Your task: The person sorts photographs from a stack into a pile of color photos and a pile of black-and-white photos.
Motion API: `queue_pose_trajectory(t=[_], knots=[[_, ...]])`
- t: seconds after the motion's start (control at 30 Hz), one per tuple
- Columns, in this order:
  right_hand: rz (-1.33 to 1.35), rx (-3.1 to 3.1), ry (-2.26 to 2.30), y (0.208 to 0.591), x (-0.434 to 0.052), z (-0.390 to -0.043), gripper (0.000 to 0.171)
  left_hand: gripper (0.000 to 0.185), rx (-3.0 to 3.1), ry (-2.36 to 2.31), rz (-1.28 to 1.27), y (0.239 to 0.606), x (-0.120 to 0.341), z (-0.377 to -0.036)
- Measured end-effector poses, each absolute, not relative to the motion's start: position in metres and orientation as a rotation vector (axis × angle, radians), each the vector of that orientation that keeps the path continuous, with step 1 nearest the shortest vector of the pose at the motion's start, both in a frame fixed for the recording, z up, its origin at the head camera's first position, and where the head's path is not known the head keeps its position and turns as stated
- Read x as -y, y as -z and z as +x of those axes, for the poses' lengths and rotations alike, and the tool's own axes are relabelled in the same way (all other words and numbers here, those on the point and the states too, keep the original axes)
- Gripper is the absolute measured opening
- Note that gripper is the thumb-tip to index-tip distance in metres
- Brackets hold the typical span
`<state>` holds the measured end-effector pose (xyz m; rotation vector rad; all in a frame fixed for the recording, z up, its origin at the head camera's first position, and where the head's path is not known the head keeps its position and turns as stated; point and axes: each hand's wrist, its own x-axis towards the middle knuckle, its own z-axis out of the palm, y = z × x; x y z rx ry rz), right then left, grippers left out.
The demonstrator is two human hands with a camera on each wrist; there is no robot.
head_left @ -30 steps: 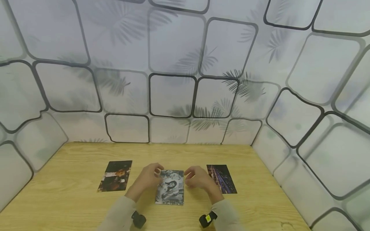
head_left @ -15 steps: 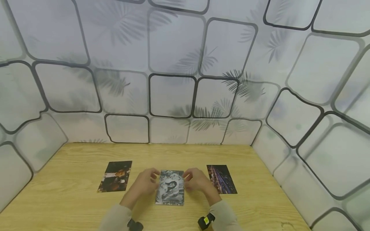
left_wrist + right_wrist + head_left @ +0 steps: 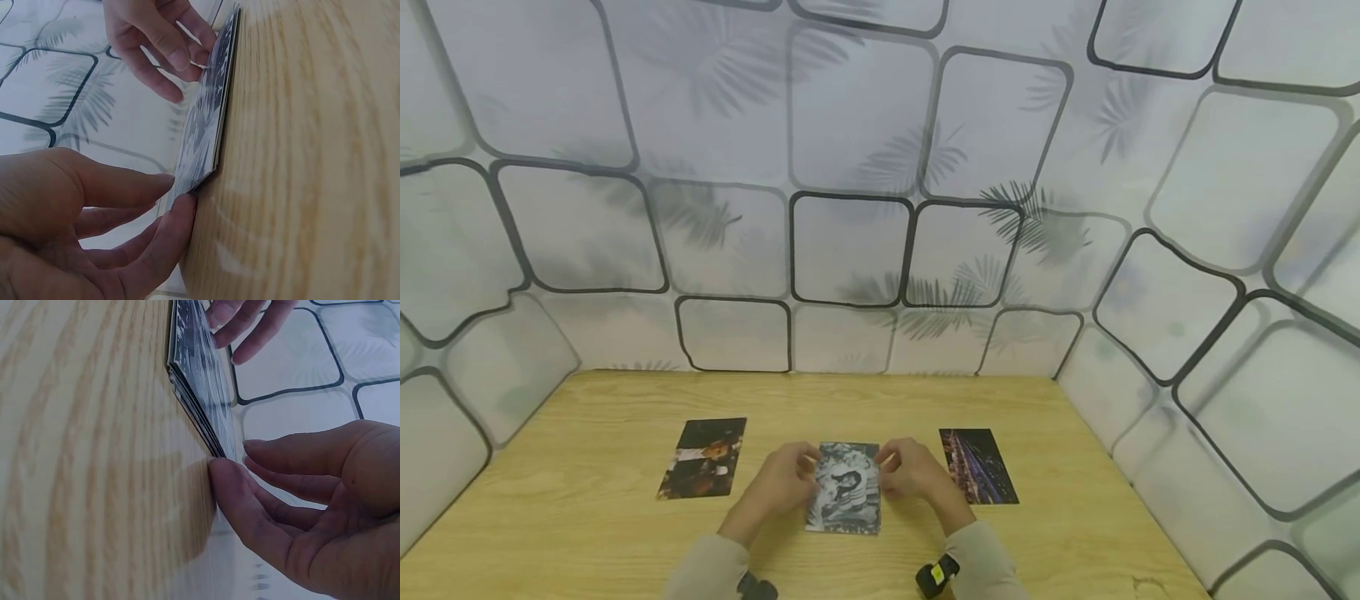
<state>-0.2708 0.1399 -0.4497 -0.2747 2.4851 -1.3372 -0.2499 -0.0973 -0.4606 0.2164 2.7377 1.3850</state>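
left hand [image 3: 781, 483], right hand [image 3: 913, 473], fingers relaxed, facing inward

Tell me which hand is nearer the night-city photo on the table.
Right. The right hand touches the black-and-white photo stack just left of the night-city photo; the left hand sits on the stack's far side, farther away.

My wooden table [image 3: 587, 533] carries three things in a row; a dark photo [image 3: 702, 458] at left; a black-and-white stack [image 3: 844, 487] in the middle; a night-city photo [image 3: 978, 466] at right.
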Motion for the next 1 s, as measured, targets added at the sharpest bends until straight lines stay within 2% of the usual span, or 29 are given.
queue_pose_trajectory(t=[1.0], knots=[[-0.294,-2.488,1.333,0.4524,-0.1392,-0.2692,0.027,0.039,-2.743,-1.407,0.203,0.4620,0.0988,-0.2485]])
